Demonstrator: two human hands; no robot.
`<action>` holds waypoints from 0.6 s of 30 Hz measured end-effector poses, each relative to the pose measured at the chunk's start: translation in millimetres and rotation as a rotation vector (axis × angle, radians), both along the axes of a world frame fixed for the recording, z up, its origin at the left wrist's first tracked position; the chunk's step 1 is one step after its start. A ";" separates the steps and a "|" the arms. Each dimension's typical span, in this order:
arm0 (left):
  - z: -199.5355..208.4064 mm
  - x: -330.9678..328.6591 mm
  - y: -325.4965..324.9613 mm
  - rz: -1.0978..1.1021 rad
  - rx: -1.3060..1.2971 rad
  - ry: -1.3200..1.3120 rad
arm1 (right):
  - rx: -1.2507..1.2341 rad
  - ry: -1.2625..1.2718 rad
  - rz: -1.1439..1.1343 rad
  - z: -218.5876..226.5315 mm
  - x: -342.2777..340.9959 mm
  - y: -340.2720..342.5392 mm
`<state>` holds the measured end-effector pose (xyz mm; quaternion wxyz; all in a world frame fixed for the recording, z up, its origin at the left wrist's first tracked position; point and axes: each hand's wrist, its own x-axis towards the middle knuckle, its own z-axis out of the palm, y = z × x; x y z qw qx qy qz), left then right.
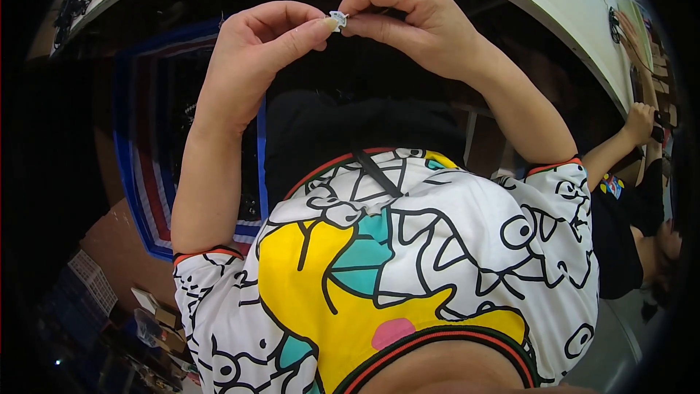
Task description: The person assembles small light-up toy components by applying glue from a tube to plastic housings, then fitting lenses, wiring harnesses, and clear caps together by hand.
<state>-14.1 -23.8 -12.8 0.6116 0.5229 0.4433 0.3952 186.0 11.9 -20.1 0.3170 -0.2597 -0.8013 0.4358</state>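
Observation:
Between my two hands, in front of the table's near edge, is a small white plastic piece point(337, 20). My left hand point(271, 38) pinches it from the left with thumb and forefinger. From the other side my right hand point(408, 18) grips it, also between thumb and forefinger. The fingertips hide much of the piece, and its exact kind is too small to make out. Both forearms are raised and bent toward each other.
A white table point(539, 4) curves along the top, with dark cables point(71, 11) at its left. Below on the left stands a large blue, red and white striped bag point(149, 175) with dark contents. A white crate point(93, 281) and boxes lie lower left. Another person's hand point(640, 122) is at the right.

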 end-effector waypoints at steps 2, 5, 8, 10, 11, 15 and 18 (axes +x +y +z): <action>-1.2 2.1 1.6 -0.004 -0.011 0.020 | 0.004 -0.047 -0.052 -0.5 1.3 0.2; -7.3 4.3 1.9 0.027 -0.062 -0.104 | 0.016 -0.009 -0.075 2.3 3.4 -2.3; -10.6 9.5 2.4 0.092 -0.108 -0.175 | 0.014 0.064 -0.136 -1.1 7.8 -3.9; -12.4 17.1 2.0 0.162 -0.046 -0.131 | 0.099 0.062 -0.166 -0.9 9.1 -5.1; -13.6 20.3 1.5 0.164 -0.046 -0.133 | 0.182 0.062 -0.199 -1.2 9.7 -5.3; -19.8 26.3 0.3 0.223 -0.065 -0.170 | 0.396 0.027 -0.207 -5.2 11.0 -5.8; -21.6 28.4 1.5 0.234 -0.147 -0.250 | 0.404 0.024 -0.203 -4.9 12.3 -4.9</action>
